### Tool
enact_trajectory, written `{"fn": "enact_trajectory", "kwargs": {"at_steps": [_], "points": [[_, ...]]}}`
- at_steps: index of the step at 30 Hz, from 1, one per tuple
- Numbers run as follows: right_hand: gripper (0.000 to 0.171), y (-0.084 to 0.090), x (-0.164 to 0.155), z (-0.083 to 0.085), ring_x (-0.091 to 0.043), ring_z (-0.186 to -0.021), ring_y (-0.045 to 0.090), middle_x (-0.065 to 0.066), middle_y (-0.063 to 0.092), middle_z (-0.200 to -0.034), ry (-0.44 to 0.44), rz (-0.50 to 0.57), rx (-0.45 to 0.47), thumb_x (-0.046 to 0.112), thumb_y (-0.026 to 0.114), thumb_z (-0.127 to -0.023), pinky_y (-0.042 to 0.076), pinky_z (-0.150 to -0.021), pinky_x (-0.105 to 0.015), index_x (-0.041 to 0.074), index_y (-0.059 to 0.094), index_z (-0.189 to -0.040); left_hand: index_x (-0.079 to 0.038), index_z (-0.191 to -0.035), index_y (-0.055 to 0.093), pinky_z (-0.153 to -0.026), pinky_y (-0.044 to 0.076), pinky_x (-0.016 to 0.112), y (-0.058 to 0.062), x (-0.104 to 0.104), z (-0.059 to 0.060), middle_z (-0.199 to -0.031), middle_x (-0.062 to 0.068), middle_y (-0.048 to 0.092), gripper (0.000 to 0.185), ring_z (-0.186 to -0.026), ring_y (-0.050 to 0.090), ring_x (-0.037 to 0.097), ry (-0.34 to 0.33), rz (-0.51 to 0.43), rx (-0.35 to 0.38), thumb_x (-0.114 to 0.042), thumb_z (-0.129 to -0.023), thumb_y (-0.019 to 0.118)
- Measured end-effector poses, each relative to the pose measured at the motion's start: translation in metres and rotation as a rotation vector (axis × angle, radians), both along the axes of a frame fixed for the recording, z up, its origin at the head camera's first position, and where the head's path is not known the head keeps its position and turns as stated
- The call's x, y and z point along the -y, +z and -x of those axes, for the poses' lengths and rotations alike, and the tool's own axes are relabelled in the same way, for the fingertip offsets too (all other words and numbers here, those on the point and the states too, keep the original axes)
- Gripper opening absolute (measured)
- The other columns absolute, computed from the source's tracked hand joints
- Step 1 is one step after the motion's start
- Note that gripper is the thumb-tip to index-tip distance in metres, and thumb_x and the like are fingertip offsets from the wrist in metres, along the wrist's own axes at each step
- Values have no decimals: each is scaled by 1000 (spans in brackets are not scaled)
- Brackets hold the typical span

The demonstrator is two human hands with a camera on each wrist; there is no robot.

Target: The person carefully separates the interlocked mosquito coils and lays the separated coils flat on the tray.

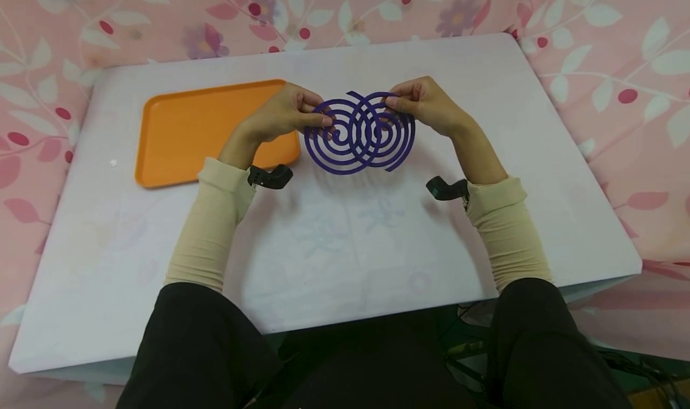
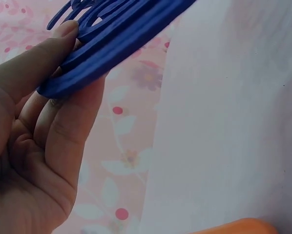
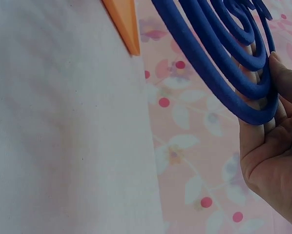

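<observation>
Two purple-blue mosquito coils overlap at the middle, held up over the table. My left hand [image 1: 283, 112] pinches the outer side of the left coil [image 1: 339, 136], thumb on the near face and fingers behind. The right coil [image 1: 380, 133] is gripped at its upper right side by my right hand [image 1: 428, 105]. In the left wrist view the coil's edge [image 2: 112, 53] lies between thumb and fingers. The right wrist view has the coil rings [image 3: 209, 80] resting across the fingers, with the thumb against the outer part.
An orange tray [image 1: 188, 130] lies on the white table [image 1: 345, 265], behind the left forearm. A pink floral cloth [image 1: 345, 14] hangs round the back and sides. Each wrist wears a black camera mount, and the near table edge runs in front of the person's legs.
</observation>
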State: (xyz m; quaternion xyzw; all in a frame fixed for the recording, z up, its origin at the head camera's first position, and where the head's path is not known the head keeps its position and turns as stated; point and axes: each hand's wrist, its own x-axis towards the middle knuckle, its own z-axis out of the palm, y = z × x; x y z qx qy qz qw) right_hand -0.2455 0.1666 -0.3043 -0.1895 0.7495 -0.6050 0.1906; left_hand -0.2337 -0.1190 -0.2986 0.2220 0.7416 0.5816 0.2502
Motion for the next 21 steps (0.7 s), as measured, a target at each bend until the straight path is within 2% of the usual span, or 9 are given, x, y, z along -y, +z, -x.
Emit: {"fn": "enact_trajectory", "kwargs": {"at_steps": [5,13,21], "points": [[13,1,1,0,-8,-60,63,0,70,-73,-12,15,13,9,57,-90,53,-57,-18,5,70,-91,4,-91,67,-60,55,23,0,2,0,-78,6,72,16,-63,65,16,2,-18,-3,-10,-84,65],[13,1,2,-2,-9,-60,63,-1,69,-73,-16,59,31,9,58,-89,53,-58,-17,2,69,-91,5,-92,66,-60,55,23,0,4,-2,-78,8,71,16,-64,66,16,22,-20,-20,-9,-84,64],[12,1,3,-3,-10,-61,64,-1,70,-74,-33,93,36,8,58,-89,52,-58,-17,5,69,-89,7,-95,65,-60,56,24,0,6,-4,-77,10,71,19,-65,68,19,47,-25,-32,-9,-84,65]]}}
